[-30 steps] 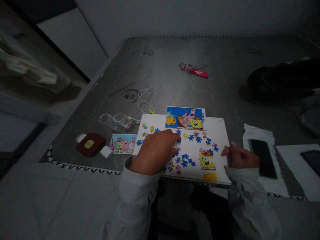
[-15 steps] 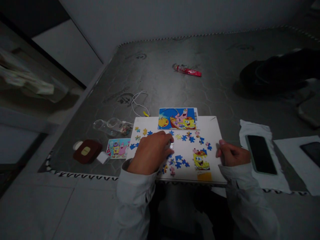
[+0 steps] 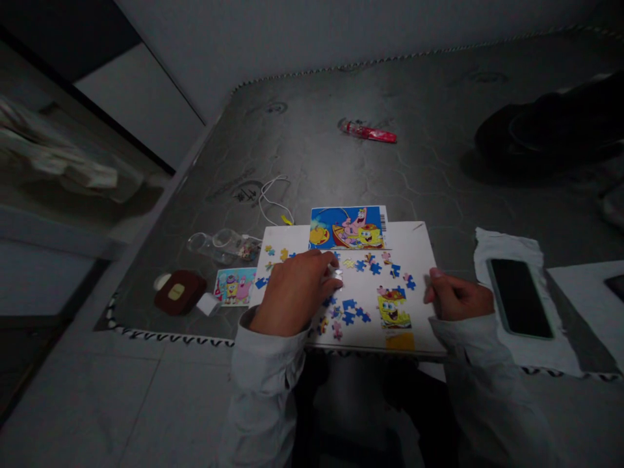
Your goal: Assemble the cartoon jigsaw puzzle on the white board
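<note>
My left hand bends over the middle of a white board, its thumb and forefinger closed on a glossy puzzle piece that catches the light. Several loose puzzle pieces, mostly blue, lie about it, some hidden beneath the hand. My right hand rests at the board's right edge with curled fingers; whether anything is in them is hidden. Between the hands lies a joined section of puzzle with a yellow cartoon face. A picture card lies across the board's far edge.
Left of the board are a second picture card, a white charger, a brown case and a clear container. On the right, a phone lies on white tissue. A red-ended tube lies farther back.
The view has shifted slightly. My left hand stays over the same pieces, with the glossy piece showing a little differently between its fingers. My right hand remains at the board's edge.
</note>
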Demonstrator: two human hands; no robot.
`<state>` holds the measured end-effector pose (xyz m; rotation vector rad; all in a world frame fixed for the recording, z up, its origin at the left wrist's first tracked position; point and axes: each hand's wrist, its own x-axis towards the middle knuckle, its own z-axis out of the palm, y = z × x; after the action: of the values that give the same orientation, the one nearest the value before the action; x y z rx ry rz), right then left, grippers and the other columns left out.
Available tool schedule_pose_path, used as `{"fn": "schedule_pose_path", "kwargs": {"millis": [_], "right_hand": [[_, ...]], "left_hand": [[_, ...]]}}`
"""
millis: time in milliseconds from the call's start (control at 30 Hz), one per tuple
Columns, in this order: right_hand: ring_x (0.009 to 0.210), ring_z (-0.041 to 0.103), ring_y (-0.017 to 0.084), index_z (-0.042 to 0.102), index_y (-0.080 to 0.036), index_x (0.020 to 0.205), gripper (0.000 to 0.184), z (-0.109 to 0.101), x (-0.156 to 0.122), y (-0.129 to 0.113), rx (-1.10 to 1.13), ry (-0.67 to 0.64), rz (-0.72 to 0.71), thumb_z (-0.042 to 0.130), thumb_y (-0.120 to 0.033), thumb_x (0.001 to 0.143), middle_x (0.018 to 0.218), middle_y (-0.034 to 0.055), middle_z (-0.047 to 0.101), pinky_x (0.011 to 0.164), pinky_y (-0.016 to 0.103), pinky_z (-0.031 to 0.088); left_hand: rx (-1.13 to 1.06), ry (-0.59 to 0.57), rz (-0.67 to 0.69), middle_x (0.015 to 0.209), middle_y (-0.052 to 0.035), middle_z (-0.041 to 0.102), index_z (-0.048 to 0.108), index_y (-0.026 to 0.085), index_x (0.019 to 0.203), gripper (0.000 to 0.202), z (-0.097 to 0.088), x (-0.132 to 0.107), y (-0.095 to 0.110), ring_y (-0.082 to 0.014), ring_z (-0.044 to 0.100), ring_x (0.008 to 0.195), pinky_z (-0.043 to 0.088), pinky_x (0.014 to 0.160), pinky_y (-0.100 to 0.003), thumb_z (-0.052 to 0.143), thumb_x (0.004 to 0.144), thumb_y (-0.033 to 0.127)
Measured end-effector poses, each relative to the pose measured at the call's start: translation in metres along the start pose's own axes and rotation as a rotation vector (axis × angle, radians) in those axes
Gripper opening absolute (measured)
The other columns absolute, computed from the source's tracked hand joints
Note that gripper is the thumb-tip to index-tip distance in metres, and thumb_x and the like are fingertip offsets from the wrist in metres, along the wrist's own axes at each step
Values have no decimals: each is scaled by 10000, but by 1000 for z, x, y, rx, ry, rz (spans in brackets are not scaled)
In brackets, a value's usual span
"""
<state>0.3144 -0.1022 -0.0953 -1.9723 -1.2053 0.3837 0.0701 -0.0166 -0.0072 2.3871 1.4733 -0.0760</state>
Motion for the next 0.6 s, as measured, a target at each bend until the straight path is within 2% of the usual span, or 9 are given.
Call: {"fn": "schedule_pose_path", "kwargs": {"millis": [133,333,600], "right_hand": [[352,377,98,579,-207,457,516,0,1,1,-6,11,-4,506,-541,843,340,-35,397,416,260,277],[348,344,93,577,-206,471,500,1,0,0,-3,22,22,519,-537,842,337,-46,360,408,266,254],[345,344,91,584,-201,499,487,3,-1,5,14,55,67,544,-559,827,359,-45,400,394,269,242]], "left_hand": [[38,-6,-43,1026,-10,695,652,296,1052,234,-7,-6,-2,-210,639,870,453,716,-307,658,831,370],[17,-117,-92,942,9,714,684,300,969,188,-12,-16,-10,-209,640,882,447,721,-296,700,783,284],[-30,-135,-30,874,23,721,722,314,901,133,-10,-17,-14,-190,636,817,456,741,-310,673,796,250]]}}
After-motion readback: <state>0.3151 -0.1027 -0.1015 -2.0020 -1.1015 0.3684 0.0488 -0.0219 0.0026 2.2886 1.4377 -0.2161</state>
